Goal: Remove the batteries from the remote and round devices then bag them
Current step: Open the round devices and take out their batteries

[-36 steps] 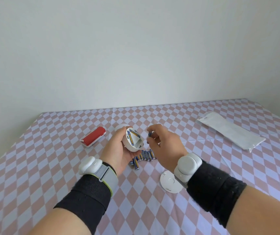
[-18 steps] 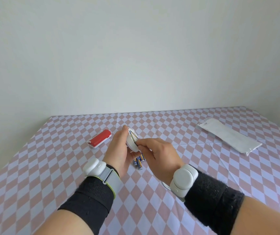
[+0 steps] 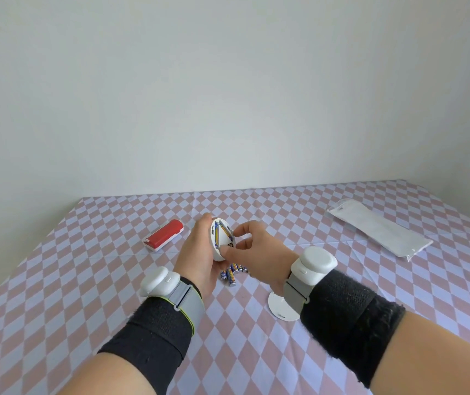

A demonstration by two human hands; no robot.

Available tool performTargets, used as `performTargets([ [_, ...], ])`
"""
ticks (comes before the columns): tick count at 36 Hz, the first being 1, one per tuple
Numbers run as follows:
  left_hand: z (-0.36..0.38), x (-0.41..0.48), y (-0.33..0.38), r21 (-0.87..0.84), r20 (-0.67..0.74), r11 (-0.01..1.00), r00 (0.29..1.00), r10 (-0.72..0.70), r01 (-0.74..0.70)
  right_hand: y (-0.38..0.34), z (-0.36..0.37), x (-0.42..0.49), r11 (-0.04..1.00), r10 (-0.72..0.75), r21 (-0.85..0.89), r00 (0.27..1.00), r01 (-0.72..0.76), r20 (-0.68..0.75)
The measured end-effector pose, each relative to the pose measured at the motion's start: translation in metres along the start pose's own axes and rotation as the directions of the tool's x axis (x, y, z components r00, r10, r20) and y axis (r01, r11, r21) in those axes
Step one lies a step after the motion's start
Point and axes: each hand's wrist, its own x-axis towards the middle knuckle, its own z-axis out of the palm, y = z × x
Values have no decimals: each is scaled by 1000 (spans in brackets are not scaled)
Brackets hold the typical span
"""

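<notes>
The round device (image 3: pixel 223 243) is held up off the table in the left hand (image 3: pixel 199 252), whose fingers and thumb curl round its white shell from behind. Its open face is turned toward the right hand (image 3: pixel 256 249). Blue batteries (image 3: pixel 222 228) sit inside that face, lying along its edges in a rough triangle.

The right hand is closed on the device too. Its thumb tip presses the lower part of the open face, and its forefinger bends over the far rim. Whether the thumb is on a battery or on the plastic beside it cannot be told.

Just below both hands, a small heap of loose batteries (image 3: pixel 232 274) lies on the checked tablecloth (image 3: pixel 85 280). A flat white round cover (image 3: pixel 279 309) rests on the cloth under the right wrist, partly hidden by it. The red remote (image 3: pixel 164 234) lies beyond the left hand and to its outer side, apart from it. The clear bag (image 3: pixel 379 228) lies flat well out past the right hand, on that hand's outer side. Each wrist carries a white pod on a grey strap above a black band.
</notes>
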Motion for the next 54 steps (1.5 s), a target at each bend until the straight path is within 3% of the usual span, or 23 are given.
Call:
performTargets([
  [6, -4, 4, -1, 13, -7, 1000, 1000, -7, 8, 4, 2, 3, 996, -4, -89, 999, 0, -40],
  [10, -4, 7, 3, -22, 27, 1000, 1000, -6, 6, 8, -6, 4, 1000, 4, -30, 998, -6, -64],
  [12, -5, 9, 5, -18, 28, 1000, 1000, 4, -3, 12, -15, 5, 982, 6, -188, 995, -24, -95],
  [14, -6, 10, 5, -23, 29, 1000, 1000, 8, -7, 21, -26, 4, 879, 15, -474, 996, -58, -93],
  [17, -5, 12, 1, -14, 19, 1000, 1000, -7, 7, 35, -38, -3, 594, 93, -802, 996, -69, -17],
  [19, -2, 14, -3, -8, 16, 1000, 1000, -14, 14, 42, -42, -10, 469, 181, -882, 982, -42, 49],
  [22, 1, 14, -7, -16, 8, 999, 999, -43, 43, 52, -43, -14, 416, 243, -910, 964, -1, 110],
  [27, 2, 10, -12, -15, 22, 998, 998, -60, 61, 59, -41, -16, 446, 276, -894, 957, -39, 96],
  [32, -2, 12, -15, -30, 39, 998, 997, -60, 61, 52, -45, -12, 546, 248, -834, 966, -73, 78],
  [37, -4, 12, -16, -43, 37, 997, 998, -55, 56, 36, -44, -12, 762, 80, -645, 997, -59, 3],
  [41, 0, 7, -13, -32, 22, 998, 998, -53, 53, 20, -38, -14, 864, -170, -502, 965, 49, -199],
  [48, 0, 2, -15, 138, 112, 990, 993, -34, 18, 1, -9, -19, 821, -445, -517, 837, 241, -317],
  [54, 2, -6, -9, 185, 158, 983, 987, -12, -18, 5, 3, -21, 835, -442, -442, 878, 327, -186],
])
